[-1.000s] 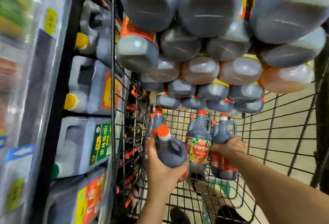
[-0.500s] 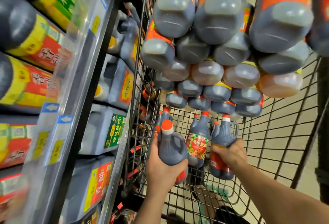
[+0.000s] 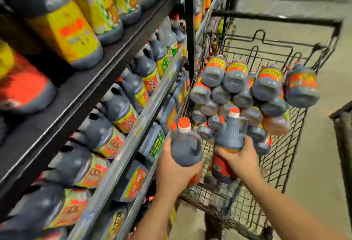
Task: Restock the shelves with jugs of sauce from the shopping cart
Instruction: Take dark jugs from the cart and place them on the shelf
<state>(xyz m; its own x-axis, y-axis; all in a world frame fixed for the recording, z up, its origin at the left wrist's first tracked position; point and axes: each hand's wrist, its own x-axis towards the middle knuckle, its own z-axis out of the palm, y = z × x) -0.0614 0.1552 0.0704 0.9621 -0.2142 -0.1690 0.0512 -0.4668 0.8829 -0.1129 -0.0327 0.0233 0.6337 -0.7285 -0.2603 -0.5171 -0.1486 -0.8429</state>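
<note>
My left hand (image 3: 174, 176) grips a dark sauce jug (image 3: 185, 147) with an orange cap from below, just left of the wire shopping cart (image 3: 282, 156). My right hand (image 3: 241, 160) grips a second dark jug (image 3: 229, 136) with an orange cap and red label, lifted over the cart's near corner. Several more jugs (image 3: 245, 87) lie stacked on their sides in the cart, bottoms facing me. The shelves (image 3: 122, 64) on the left hold rows of similar jugs.
A black upright post (image 3: 189, 22) of the shelving stands between shelves and cart. Large yellow-labelled bottles (image 3: 70, 30) fill the top shelf. Concrete floor (image 3: 327, 163) lies to the right of the cart, and another black frame (image 3: 342, 125) shows at the right edge.
The view has swung up and left, showing more of the shelves. Both hands have lifted their jugs up out of the cart's bottom, the left jug moving toward the shelf side.
</note>
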